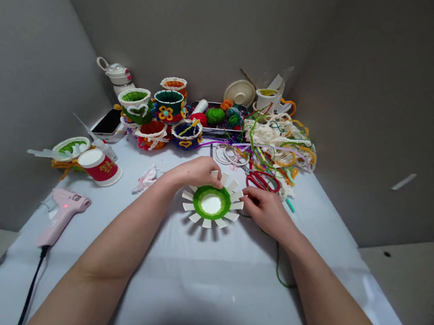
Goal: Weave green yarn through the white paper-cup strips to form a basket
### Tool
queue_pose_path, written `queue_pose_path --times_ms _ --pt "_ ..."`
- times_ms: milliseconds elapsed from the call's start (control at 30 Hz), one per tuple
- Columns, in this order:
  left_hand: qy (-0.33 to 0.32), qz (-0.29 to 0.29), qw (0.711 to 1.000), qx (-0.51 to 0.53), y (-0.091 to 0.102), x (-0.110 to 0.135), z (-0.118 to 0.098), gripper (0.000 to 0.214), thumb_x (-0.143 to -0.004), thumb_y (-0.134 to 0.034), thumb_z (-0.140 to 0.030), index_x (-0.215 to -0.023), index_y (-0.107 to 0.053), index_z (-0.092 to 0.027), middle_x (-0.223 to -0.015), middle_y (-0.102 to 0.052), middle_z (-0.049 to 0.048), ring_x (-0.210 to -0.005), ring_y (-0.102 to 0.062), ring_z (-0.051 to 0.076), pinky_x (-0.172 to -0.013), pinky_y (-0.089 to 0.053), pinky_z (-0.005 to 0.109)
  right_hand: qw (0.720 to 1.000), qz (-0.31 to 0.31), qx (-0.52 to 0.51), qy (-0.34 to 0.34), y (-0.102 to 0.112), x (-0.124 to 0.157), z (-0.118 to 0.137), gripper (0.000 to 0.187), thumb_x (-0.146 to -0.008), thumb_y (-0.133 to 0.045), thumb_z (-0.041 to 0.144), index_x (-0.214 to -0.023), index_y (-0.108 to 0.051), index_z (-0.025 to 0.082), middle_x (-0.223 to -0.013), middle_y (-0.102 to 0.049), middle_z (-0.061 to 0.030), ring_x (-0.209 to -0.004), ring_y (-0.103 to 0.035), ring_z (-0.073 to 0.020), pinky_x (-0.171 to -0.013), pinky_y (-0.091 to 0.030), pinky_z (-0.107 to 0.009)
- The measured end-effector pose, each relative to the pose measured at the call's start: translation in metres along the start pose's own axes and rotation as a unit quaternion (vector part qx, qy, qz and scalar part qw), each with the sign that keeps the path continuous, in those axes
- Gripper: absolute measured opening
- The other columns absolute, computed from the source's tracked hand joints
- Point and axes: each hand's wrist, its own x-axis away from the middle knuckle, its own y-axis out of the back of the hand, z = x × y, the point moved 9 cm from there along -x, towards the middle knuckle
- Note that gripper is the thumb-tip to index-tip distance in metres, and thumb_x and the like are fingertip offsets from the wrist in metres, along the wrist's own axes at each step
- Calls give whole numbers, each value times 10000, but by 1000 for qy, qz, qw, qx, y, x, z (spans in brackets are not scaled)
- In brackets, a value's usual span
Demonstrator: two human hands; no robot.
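Forearms [105,257] extend, left hand [198,172] gripping a green-woven cup [211,203].

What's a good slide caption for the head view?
Left hand holds a splayed green-and-white cup, right hand at its right edge; glue gun lies at left.

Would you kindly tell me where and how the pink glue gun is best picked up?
Take the pink glue gun by its handle, probably best from the near side: the handle slants toward the wearer, with the black cord trailing from its end.
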Motion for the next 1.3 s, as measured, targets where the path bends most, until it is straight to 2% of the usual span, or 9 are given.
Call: queue_pose_path --times_ms 133,300,467,600,667,800,900,1100,1300 --pt "22 -10 1000 -9 -1 -1 1 237 -702 -633 -367 -789 -719 -164 -689 -658 10 -672 -539 136 -610 -351 234 994 -65 -83 -38 26 2 -6 247 -852 -522 359 -786 -641 153 -718 -622 -20 -627 -504 -121 -579 -388 -225" --pt "12 2 1000 -20 -8 -3 -1 245 -708 -616 -371 -790 -719 -164 -672 -644 12 -648 -527 134 -598 -343 237 989 -101 -109 -17 34 7 6 229 -857 -530 355 -795 -622 154 -738 -611 -26 -645 -501 -120 -582 -396 -225" --pt "26 -7 999 -17 -5 -2 2 248 -697 -627 -373 -790 -714 -161 -685 -643 16 -666 -536 143 -605 -351 243 995 -68 -62 45 30 9 21 183 -855 -518 283 -770 -627 162 -712 -605 -18 -627 -490 -112 -582 -382 -222" --pt "50 -12 999 12 0 0 7 230 -684 -637 -367 -766 -705 -163 -688 -633 6 -670 -538 140 -599 -357 237 995 -75 -61 -36 33 6 -3 213 -824 -529 322 -754 -639 154 -671 -604 -15 -584 -477 -113 -542 -363 -223" --pt "60 -24 998 24 2 0 11 241 -682 -640 -382 -762 -702 -164 -657 -610 -1 -657 -527 139 -590 -356 238 995 -34 -68 -71 23 4 -15 240 -816 -526 346 -763 -654 150 -632 -591 -5 -544 -460 -109 -506 -339 -221" --pt "69 -40 996 49 0 -4 18 272 -681 -634 -406 -792 -697 -166 -679 -613 1 -664 -535 144 -584 -367 239 995 77 -39 -57 -7 3 -18 250 -816 -495 296 -820 -705 160 -577 -591 12 -504 -460 -109 -483 -319 -214" --pt "69 -11 996 46 -6 -4 19 261 -695 -608 -382 -815 -690 -166 -732 -648 14 -687 -562 150 -594 -384 237 997 69 -11 -42 -10 1 -16 246 -797 -478 204 -825 -722 176 -662 -678 -11 -571 -547 -135 -539 -381 -219" --pt "18 79 997 17 -10 7 4 339 -705 -595 -339 -999 -655 -179 -979 -683 32 -842 -599 164 -673 -418 218 997 55 17 -42 -14 -1 -15 201 -727 -553 138 -799 -731 198 -821 -746 -51 -753 -657 -212 -646 -454 -252" --pt "-94 -11 993 75 0 3 -24 462 -698 -649 -339 -1127 -615 -172 -1034 -661 42 -874 -584 154 -758 -431 231 997 47 34 -49 -20 0 -16 140 -721 -591 168 -766 -721 193 -803 -745 -67 -769 -663 -231 -638 -449 -256"
